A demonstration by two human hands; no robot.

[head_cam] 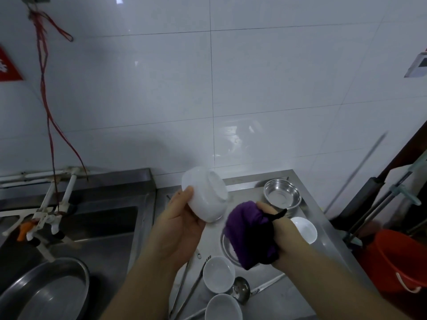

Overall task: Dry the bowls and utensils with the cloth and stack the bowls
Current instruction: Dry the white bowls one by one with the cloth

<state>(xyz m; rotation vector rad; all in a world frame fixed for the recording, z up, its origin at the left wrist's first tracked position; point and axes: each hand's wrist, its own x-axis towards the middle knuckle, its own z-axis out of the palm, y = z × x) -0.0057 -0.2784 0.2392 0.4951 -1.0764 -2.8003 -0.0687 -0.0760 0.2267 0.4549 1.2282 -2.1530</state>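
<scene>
My left hand (179,224) holds a white bowl (205,196) tilted on its side above the steel counter (323,229), thumb on its wall. My right hand (283,234) grips a bunched purple cloth (247,232) just right of that bowl, slightly apart from it. On the counter stand a steel bowl (282,193) at the back, a small white bowl (305,229) to the right, and two white bowls (218,273) (223,307) near me. A ladle (241,289) and long steel utensils (191,289) lie beside them. A steel dish (227,247) sits partly hidden under the cloth.
A steel sink (97,229) lies to the left with white taps (46,218) and a large steel basin (46,289). An orange bucket (402,262) and mop handles (379,204) stand at the right. White wall tiles rise behind.
</scene>
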